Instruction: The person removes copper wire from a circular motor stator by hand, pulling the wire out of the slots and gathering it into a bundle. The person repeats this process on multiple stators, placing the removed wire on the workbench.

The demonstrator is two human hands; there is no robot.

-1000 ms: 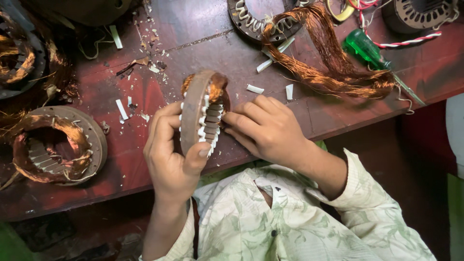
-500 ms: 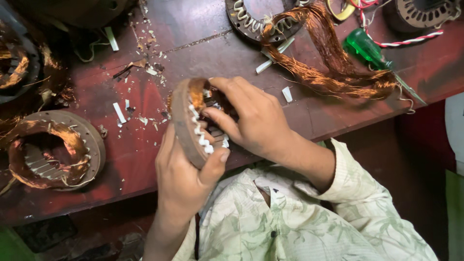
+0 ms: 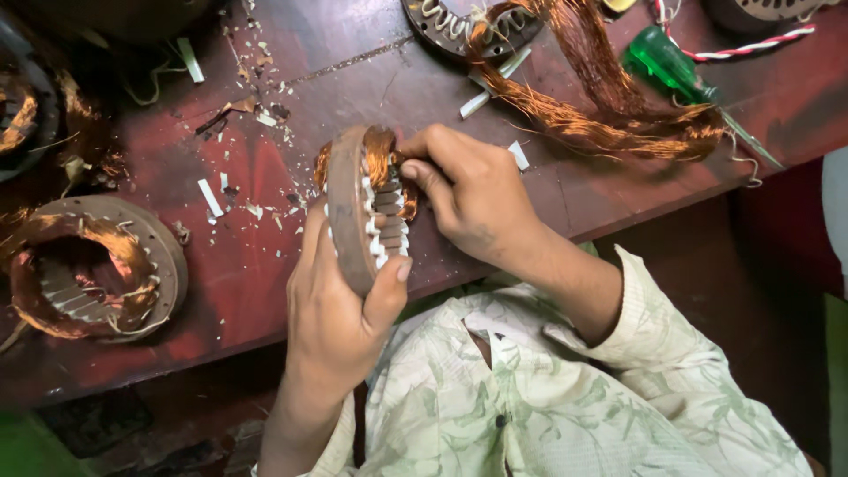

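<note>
My left hand grips a round metal stator ring from below, held on edge over the front of the red-brown table. The ring carries copper wire coils and white paper slot strips. My right hand reaches in from the right, its fingertips pinching the copper winding at the ring's upper inner side.
A second stator with copper coils lies flat at the left. A long loose bundle of copper wire trails from another stator at the top. A green-handled screwdriver lies at upper right. White paper scraps are scattered about.
The ring has been turned and tilted in my left hand. My right hand shifted from the ring's right face up to its top inner side, pinching the copper winding.
</note>
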